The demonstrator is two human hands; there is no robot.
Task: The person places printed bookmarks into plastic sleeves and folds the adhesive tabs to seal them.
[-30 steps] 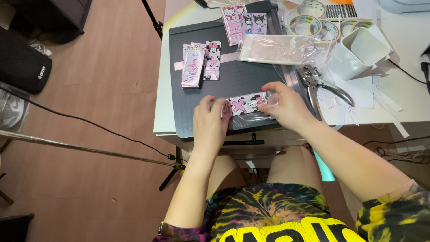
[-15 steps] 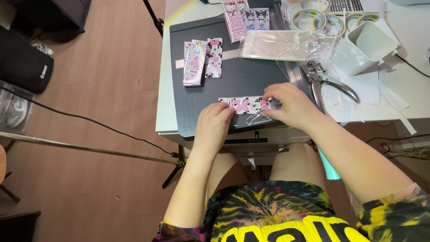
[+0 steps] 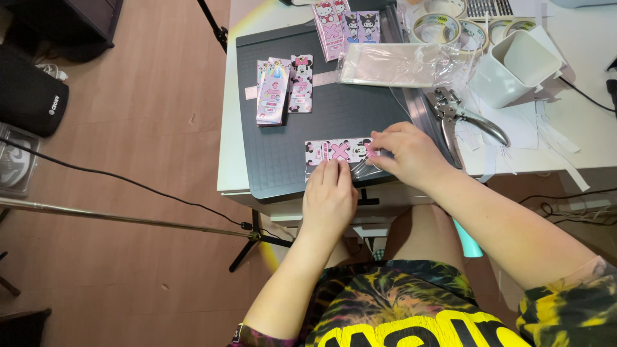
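Dark grey, the cutting mat (image 3: 283,167) covers the near left part of the counter (image 3: 578,138). A pink-and-black card (image 3: 339,151) lies on the mat near its front edge, half inside a clear sleeve (image 3: 361,168). The left hand (image 3: 329,196) lies flat with fingers pressing the card's lower edge — grip wide, holding nothing. The right hand (image 3: 411,154) pinches the card's right end. Behind the card — a card stack (image 3: 283,90); right of the mat, a hole punch (image 3: 466,115).

White cup (image 3: 514,74) – tape rolls (image 3: 443,26) – hole punch (image 3: 459,112).
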